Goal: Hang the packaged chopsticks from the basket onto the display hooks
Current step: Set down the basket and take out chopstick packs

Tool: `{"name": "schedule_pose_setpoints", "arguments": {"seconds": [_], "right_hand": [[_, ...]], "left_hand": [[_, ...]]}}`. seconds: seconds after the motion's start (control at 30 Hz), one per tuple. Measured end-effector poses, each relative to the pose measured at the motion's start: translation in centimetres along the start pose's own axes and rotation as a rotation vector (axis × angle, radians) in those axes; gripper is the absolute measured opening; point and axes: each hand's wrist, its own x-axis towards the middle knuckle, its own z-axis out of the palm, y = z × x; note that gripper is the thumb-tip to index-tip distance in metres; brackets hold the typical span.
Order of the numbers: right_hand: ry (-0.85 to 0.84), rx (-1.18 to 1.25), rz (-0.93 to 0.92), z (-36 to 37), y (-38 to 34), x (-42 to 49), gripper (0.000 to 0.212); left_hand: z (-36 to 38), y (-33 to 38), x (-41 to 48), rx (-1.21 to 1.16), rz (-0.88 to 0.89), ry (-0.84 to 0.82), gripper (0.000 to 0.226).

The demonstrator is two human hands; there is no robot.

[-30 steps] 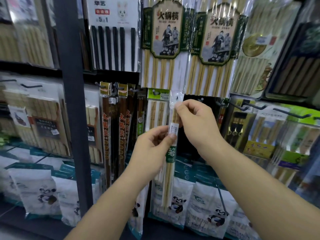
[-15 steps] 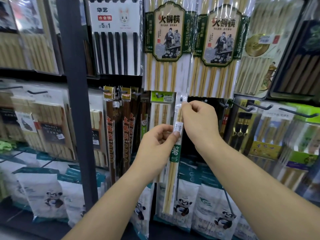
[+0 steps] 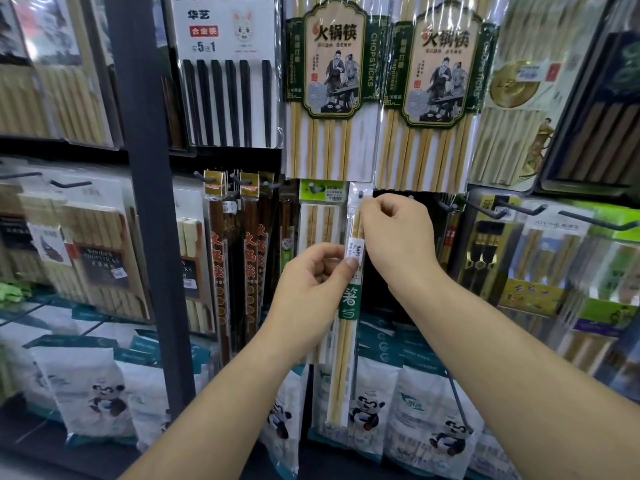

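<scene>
A slim clear pack of pale bamboo chopsticks with a green band and a white barcode sticker hangs upright in front of the display. My right hand pinches its top edge, where the hang hole sits at the tip of a dark hook. My left hand pinches the pack lower down, at the sticker. A similar pack with a green header hangs just to the left. The basket is out of view.
Large hot-pot chopstick packs hang directly above. Dark red chopstick packs hang at the left, beside a dark upright post. Bare hooks stick out at the right. Panda-print bags fill the row below.
Both hands have lifted the pack slightly and brought its top hole up to the hook. The view has moved closer to the display.
</scene>
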Motion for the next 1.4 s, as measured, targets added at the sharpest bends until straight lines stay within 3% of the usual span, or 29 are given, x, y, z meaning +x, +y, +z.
{"name": "schedule_pose_setpoints", "arguments": {"seconds": [0.27,0.47,0.6,0.8,0.97,1.2,1.4], "right_hand": [[-0.059,-0.213,-0.065,-0.5,2.9,-0.9,0.042],[-0.151,-0.204,-0.065,-1.1,6.9,-3.5,0.013],[-0.335,-0.296,-0.061,0.0,9.2,-5.3,0.068],[-0.507,-0.178,-0.008,1.3,12.6,-6.0,0.094],[-0.54,-0.143,-0.024,2.0,15.4,-5.7,0.097],[-0.536,-0.118,0.054,3.5,16.5,-3.4,0.096],[-0.595,0.03,0.043,3.7,16.3,-3.4,0.106]], "left_hand": [[-0.2,-1.1,0.2,0.168,-0.044,-0.032,0.004],[-1.0,-1.1,2.6,0.279,0.058,0.06,0.023],[1.0,0.0,4.5,0.197,-0.04,-0.06,0.045],[2.8,-1.4,5.7,0.02,-0.204,-0.149,0.055],[3.8,-2.7,6.9,-0.069,-0.261,-0.159,0.063],[5.2,-3.8,9.1,-0.115,-0.291,-0.047,0.067],[5.6,-5.1,7.9,-0.453,-0.338,-0.054,0.049]]}}
